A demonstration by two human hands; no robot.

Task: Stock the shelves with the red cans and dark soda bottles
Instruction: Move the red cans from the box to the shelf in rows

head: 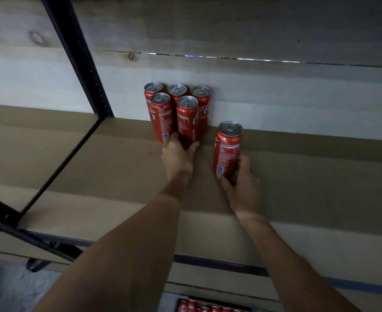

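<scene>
Several tall red cans stand upright in a tight group (176,104) at the back of the brown shelf board (117,167), against the pale wooden wall. My left hand (178,157) grips the base of the front can (187,121) of that group, fingers on both sides. To the right, apart from the group, stands another red can (227,148); my right hand (239,179) holds it round its lower part. More red cans (204,308) show at the bottom edge, below the shelf. No dark soda bottles are in view.
A black metal upright (77,57) of the rack rises at the left, with a black crossbar (27,235) along the shelf's front left. The shelf board stretches bare to the right and left of the cans. A grey floor shows at the bottom left.
</scene>
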